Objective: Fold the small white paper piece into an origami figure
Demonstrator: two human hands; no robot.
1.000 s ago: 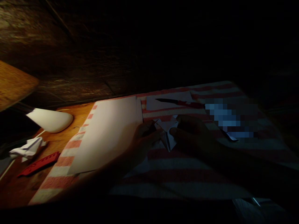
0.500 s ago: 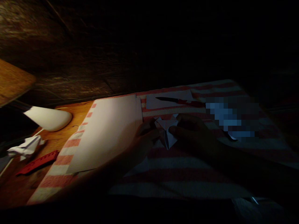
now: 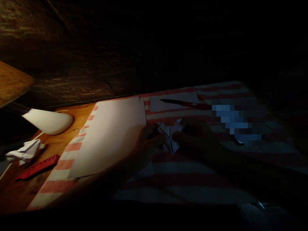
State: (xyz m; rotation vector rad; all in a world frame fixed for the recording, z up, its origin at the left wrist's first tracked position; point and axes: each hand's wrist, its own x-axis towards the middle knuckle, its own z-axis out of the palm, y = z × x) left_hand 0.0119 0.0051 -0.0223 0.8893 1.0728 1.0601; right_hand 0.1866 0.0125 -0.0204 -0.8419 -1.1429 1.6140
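Note:
A small folded paper figure (image 3: pixel 172 138), with two pointed tips at the top and one point below, is held just above the striped cloth (image 3: pixel 178 178). My left hand (image 3: pixel 149 138) pinches its left side, the thumb lying on the front fold. On the other side my right hand (image 3: pixel 192 133) grips the paper, its thumb near the central crease. Deep shadow hides most of the fingers behind it. Beyond the hands, a knife (image 3: pixel 176 102) with a red handle rests on a white paper strip (image 3: pixel 158 106).
Large white sheets (image 3: pixel 113 128) lie left of my hands. Further left are a white lamp base (image 3: pixel 51 122), a crumpled folded paper (image 3: pixel 26 150) and a red plastic piece (image 3: pixel 38 167) on the wooden table (image 3: pixel 83 112). A blurred-out bluish object (image 3: pixel 233 120) lies at right.
My right thumb has shifted slightly left and down on the folded paper, and the central gap looks narrower. Both hands still hold it in nearly the same place.

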